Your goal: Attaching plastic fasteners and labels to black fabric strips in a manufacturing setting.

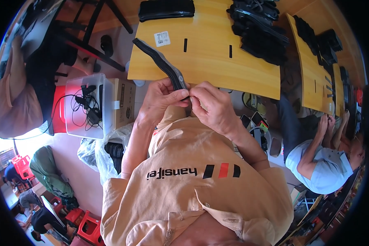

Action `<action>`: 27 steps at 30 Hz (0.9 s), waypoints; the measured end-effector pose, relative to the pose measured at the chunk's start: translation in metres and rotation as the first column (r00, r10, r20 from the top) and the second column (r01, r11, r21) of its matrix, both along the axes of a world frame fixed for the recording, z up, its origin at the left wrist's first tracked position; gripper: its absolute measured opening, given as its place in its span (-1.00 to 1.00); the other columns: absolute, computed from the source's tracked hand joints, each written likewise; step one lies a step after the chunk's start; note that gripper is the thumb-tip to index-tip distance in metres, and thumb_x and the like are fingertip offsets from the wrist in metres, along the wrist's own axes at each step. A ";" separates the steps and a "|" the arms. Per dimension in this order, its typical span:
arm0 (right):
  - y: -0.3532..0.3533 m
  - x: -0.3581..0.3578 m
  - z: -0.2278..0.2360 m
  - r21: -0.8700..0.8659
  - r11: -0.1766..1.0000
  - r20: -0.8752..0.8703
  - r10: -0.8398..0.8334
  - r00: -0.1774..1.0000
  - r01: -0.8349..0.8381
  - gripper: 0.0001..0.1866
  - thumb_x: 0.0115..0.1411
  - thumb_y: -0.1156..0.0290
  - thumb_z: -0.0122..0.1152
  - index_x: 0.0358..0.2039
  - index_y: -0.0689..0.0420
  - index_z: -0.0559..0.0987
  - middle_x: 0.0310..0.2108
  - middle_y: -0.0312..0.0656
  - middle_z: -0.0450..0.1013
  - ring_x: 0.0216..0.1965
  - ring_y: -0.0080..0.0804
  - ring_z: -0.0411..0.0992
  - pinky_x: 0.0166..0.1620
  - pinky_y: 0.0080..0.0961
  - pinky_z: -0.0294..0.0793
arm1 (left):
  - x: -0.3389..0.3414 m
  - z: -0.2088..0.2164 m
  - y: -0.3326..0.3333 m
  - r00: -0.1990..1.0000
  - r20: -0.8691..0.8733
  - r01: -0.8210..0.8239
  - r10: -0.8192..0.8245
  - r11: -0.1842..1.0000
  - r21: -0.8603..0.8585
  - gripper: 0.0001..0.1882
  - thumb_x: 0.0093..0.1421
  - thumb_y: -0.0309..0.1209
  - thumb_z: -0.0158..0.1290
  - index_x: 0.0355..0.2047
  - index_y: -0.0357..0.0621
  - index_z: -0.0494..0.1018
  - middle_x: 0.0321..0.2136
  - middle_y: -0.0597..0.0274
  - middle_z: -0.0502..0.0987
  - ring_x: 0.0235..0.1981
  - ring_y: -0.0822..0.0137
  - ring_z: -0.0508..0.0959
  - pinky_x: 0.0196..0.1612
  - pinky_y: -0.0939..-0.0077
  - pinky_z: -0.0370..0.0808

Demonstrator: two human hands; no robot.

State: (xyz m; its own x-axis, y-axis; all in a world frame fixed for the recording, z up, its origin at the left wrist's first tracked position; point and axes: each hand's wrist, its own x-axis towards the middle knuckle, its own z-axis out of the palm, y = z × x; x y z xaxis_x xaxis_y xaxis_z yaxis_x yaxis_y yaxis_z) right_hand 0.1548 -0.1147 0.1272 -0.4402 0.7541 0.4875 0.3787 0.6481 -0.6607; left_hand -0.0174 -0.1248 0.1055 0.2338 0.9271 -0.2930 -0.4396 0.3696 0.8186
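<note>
A long black and grey sock (168, 67), folded narrow, slants over the near edge of the yellow wooden table, its far end above the tabletop. My left hand (162, 98) is closed round its near end, thumb on top. The fingers of my right hand (211, 104) are pinched together at that same end, touching the left thumb. What exactly lies between the right fingertips is mostly hidden.
On the table (209, 65) lie a dark folded stack (166, 9), a pile of black socks (260, 33) and a white label (162, 38). At left, a clear bin (86, 106) with cables adjoins a cardboard box (124, 102). Co-workers sit on both sides.
</note>
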 end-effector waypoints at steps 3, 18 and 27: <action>-0.001 0.001 -0.002 0.029 1.000 0.001 0.004 1.000 -0.004 -0.84 -0.11 0.67 0.17 -0.51 0.20 0.41 -0.55 -0.17 0.31 -0.56 -0.22 0.37 -0.51 -0.38 0.37 | -0.002 0.000 0.001 0.999 -0.031 0.040 -0.041 0.999 -0.006 -0.72 0.01 -0.46 0.20 -0.28 -0.34 0.46 -0.43 0.17 0.54 -0.44 0.40 0.56 -0.37 0.61 0.56; -0.007 0.004 -0.011 0.040 0.999 0.015 -0.011 1.000 0.010 -0.82 -0.12 0.66 0.16 -0.47 0.19 0.39 -0.53 -0.16 0.29 -0.54 -0.22 0.36 -0.49 -0.39 0.37 | -0.005 0.005 -0.002 0.972 -0.098 0.218 -0.214 0.975 0.032 -0.78 0.06 -0.46 0.16 -0.31 -0.33 0.45 -0.45 0.20 0.53 -0.44 0.45 0.54 -0.39 0.63 0.54; -0.002 0.008 -0.004 0.061 0.995 0.252 0.063 0.966 -0.080 -0.86 -0.14 0.53 0.14 -0.54 0.17 0.37 -0.56 -0.18 0.29 -0.54 -0.23 0.36 -0.50 -0.40 0.40 | 0.001 0.004 -0.004 0.973 -0.157 0.179 -0.170 0.983 0.046 -0.75 0.12 -0.35 0.11 -0.35 -0.32 0.43 -0.49 0.23 0.50 -0.48 0.47 0.52 -0.38 0.64 0.51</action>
